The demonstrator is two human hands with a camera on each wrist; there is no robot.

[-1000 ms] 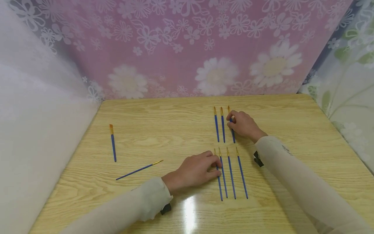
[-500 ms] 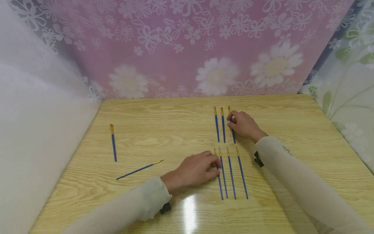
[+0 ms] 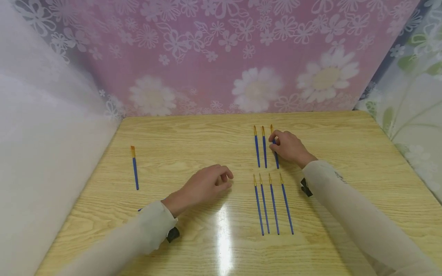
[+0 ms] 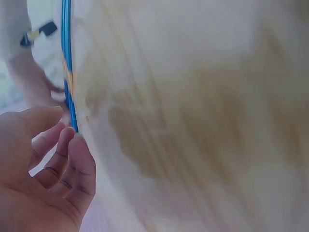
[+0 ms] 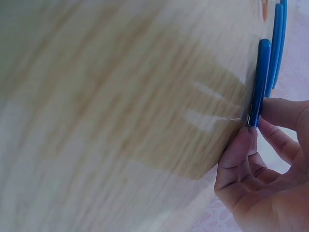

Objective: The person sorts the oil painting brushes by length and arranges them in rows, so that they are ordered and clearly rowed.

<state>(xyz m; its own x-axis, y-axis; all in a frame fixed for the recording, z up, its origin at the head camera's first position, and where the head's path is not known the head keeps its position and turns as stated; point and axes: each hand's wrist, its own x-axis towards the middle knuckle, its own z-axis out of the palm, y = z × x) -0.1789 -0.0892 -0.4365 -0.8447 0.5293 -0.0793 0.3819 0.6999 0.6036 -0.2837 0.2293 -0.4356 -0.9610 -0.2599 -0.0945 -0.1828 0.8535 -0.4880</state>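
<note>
My right hand (image 3: 290,147) has thumb and fingers about the rightmost paintbrush (image 3: 277,160) of the back row, pinching its blue handle. The right wrist view shows that handle (image 5: 262,63) between thumb and fingertips. Two more flat-tipped brushes, one of them a paintbrush (image 3: 264,151), lie just left of it. In front is a row of several thin brushes, among them a fine paintbrush (image 3: 258,207) at the left end. My left hand (image 3: 203,184) hovers left of this row, fingers loosely bent and holding nothing.
A broad flat paintbrush (image 3: 135,168) lies alone at the left of the wooden table (image 3: 193,138). My left sleeve (image 3: 138,234) covers most of another thin brush (image 3: 139,209); only its handle end shows. A flowered cloth (image 3: 207,76) hangs behind the table.
My left hand has let go of the leftmost thin paintbrush and moved left, its arm now covering the slanted thin brush. The right hand has stayed on its brush.
</note>
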